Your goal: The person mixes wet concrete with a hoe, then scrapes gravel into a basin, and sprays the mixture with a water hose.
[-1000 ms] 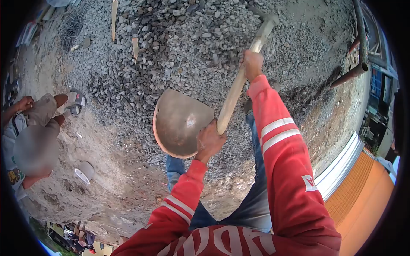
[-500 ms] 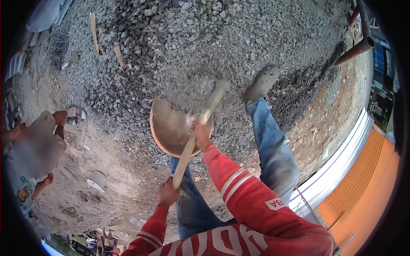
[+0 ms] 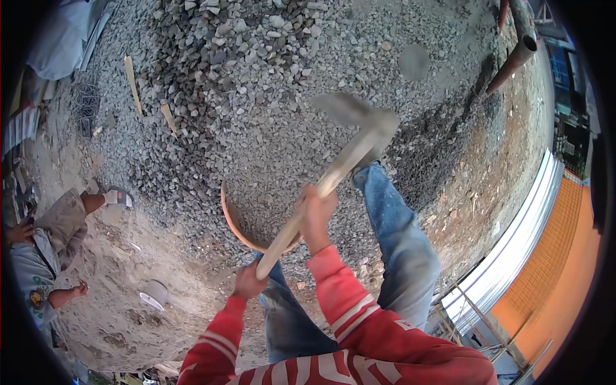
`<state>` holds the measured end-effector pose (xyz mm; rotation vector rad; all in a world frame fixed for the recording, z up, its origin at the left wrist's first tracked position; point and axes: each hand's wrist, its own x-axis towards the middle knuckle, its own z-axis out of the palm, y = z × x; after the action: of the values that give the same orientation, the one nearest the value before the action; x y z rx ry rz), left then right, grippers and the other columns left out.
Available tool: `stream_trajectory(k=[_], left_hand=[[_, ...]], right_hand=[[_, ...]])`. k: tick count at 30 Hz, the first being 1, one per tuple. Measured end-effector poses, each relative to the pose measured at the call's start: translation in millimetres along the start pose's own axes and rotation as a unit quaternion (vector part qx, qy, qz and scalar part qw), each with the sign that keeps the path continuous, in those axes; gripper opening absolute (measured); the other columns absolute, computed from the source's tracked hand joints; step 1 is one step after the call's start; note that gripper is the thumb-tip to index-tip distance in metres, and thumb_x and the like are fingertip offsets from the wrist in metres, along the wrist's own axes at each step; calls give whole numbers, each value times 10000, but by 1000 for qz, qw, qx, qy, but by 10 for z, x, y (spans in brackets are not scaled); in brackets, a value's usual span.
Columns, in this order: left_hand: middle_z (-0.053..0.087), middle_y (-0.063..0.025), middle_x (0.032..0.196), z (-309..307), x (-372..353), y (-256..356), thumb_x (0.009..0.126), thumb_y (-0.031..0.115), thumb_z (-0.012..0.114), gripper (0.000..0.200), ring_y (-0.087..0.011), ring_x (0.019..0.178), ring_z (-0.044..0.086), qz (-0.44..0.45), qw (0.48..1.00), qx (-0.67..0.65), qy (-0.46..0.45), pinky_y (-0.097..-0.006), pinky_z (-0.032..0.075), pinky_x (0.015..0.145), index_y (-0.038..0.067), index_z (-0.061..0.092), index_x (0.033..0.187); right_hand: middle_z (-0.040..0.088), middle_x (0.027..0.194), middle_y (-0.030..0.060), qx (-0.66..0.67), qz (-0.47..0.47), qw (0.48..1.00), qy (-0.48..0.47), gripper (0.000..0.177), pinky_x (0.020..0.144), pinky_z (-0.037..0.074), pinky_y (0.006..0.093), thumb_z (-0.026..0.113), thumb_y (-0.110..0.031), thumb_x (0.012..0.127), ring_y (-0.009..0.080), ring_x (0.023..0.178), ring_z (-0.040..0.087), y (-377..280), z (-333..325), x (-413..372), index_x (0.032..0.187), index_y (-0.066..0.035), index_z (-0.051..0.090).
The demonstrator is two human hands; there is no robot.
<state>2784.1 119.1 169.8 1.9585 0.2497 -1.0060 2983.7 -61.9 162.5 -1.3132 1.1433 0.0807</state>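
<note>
A hoe with a pale wooden handle slants across the middle of the head view, its metal blade raised over the gravel and blurred by motion. My left hand is closed round the handle's lower end. Farther up, my right hand grips the same handle near its middle. Beneath the handle lies a round, reddish-brown basin, with grey gravel inside it. The basin's right side is hidden by gravel, the handle and my right hand.
Loose gravel spreads ahead of me. Two wood pieces lie left on it. My right leg stands beside the basin. Another person is at the left, near a white bucket. A rusty pipe juts in at upper right.
The hoe head has lifted away from the basin, up and to the right. Gravel now fills the basin, where its bare inside showed before. Both hands have stayed on the handle.
</note>
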Motion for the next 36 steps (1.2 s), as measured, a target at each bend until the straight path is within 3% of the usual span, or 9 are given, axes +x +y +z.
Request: stream_trajectory(k=[3, 6, 9, 11, 13, 23, 29, 32, 36], left_hand=[[658, -190, 827, 2, 1060, 863, 736, 227, 656, 365, -412, 779, 609, 130, 989, 9, 66, -484, 478, 726, 67, 602, 1060], [659, -197, 850, 10, 1782, 1716, 758, 231, 637, 334, -403, 787, 627, 174, 979, 12, 105, -491, 484, 720, 79, 606, 1054], [657, -199, 824, 146, 1996, 2238, 720, 177, 645, 321, -407, 745, 629, 184, 977, -32, 99, -482, 504, 694, 61, 613, 1017], [659, -199, 838, 358, 1952, 2281, 718, 168, 643, 345, -408, 764, 631, 143, 986, -57, 66, -484, 503, 710, 64, 598, 1045], [659, -215, 855, 469, 1807, 2282, 717, 166, 648, 370, -405, 792, 637, 112, 991, -34, 67, -486, 506, 729, 46, 566, 1057], [659, -220, 810, 276, 1598, 1988, 704, 167, 664, 425, -402, 775, 645, 73, 994, 69, 46, -481, 509, 736, 18, 517, 1074], [659, -205, 755, 533, 982, 2148, 709, 162, 655, 365, -391, 716, 651, 23, 997, 48, 57, -475, 520, 673, 19, 520, 1017], [657, -208, 746, 579, 867, 2018, 710, 170, 653, 357, -385, 697, 653, 9, 997, 32, 65, -475, 523, 650, 15, 521, 1003], [654, -199, 763, 534, 914, 1634, 711, 176, 649, 361, -379, 723, 649, -4, 999, 13, 48, -481, 516, 665, 29, 531, 1018]], right_hand=[[526, 591, 58, 29, -218, 975, 10, 186, 373, 392, 274, 620, -12, 779, 139, 425, 513, -1228, 134, 548, 876, 0, 461], [525, 586, 60, 44, -287, 957, 21, 157, 378, 413, 277, 611, -9, 798, 139, 423, 510, -2204, 172, 1018, 867, 17, 473], [528, 594, 57, 7, -272, 962, 24, 146, 383, 424, 279, 623, -31, 797, 138, 447, 519, -2589, 128, 1568, 837, 24, 494], [527, 596, 55, -30, -255, 966, 27, 142, 385, 430, 284, 626, -42, 797, 141, 451, 519, -2490, 47, 1951, 821, 26, 504], [513, 607, 47, -143, -143, 978, 51, 96, 391, 434, 292, 600, -53, 822, 149, 455, 496, -2184, -38, 2337, 796, 5, 528], [527, 596, 63, -82, -72, 991, 72, 133, 392, 438, 301, 630, -66, 808, 158, 441, 510, -1562, -113, 2318, 790, 17, 527], [518, 592, 50, -91, 7, 996, -10, 102, 384, 431, 313, 600, -69, 815, 160, 435, 504, -1311, -349, 2172, 776, 17, 560], [520, 579, 51, -122, 14, 992, -10, 103, 389, 436, 313, 598, -67, 808, 163, 436, 509, -1043, -326, 2064, 749, 13, 569], [525, 619, 23, -172, -116, 977, -55, 158, 426, 459, 305, 604, -184, 832, 145, 490, 517, -600, -409, 2162, 752, -49, 579]])
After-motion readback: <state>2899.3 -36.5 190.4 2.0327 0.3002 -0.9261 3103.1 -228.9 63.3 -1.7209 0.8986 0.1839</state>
